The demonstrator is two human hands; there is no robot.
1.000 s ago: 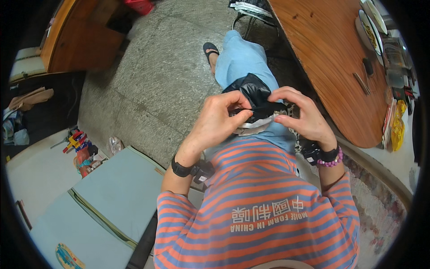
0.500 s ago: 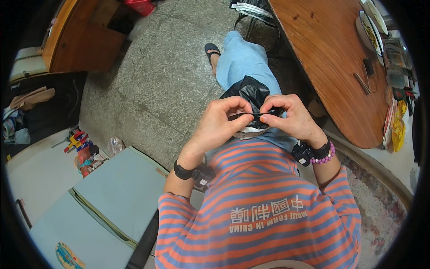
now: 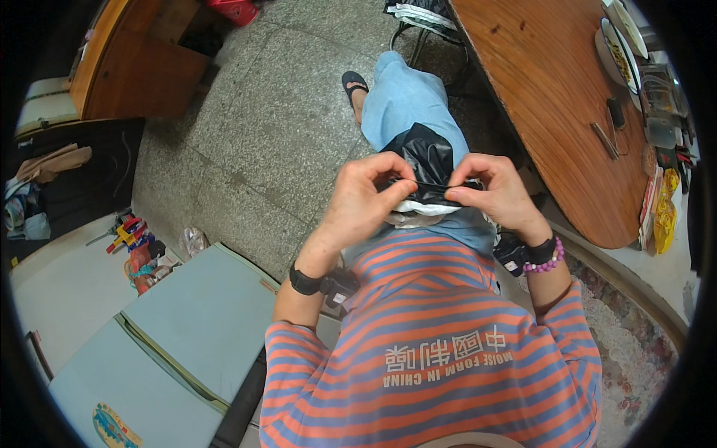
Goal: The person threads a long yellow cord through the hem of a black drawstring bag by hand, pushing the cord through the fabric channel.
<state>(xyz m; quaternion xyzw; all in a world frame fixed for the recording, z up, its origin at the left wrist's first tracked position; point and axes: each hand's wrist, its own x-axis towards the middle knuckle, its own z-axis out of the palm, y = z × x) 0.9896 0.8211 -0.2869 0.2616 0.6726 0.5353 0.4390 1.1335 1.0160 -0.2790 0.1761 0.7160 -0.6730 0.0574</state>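
Across my lap lies a piece of shiny black fabric (image 3: 429, 158) with a whitish layer (image 3: 429, 208) along its near side; I cannot tell what article it is. My left hand (image 3: 364, 196) pinches the near edge between thumb and forefinger. A short way to the right, my right hand (image 3: 499, 193) pinches the same edge in a similar grip. Between the two pinches the edge runs as a thin, nearly straight dark line. Anything smaller in the fingertips is too small to make out.
On the right stands a wooden table (image 3: 538, 97) holding a bowl of food (image 3: 614, 60), a dark thread spool (image 3: 615, 113) and a slim metal tool (image 3: 603, 140). A pale blue-green refrigerator (image 3: 202, 306) is at lower left. A stool (image 3: 422, 37) stands beyond my knee.
My hands have drawn apart, the right one moving rightward and the left slightly left. More of the black edge and the whitish layer shows between them.
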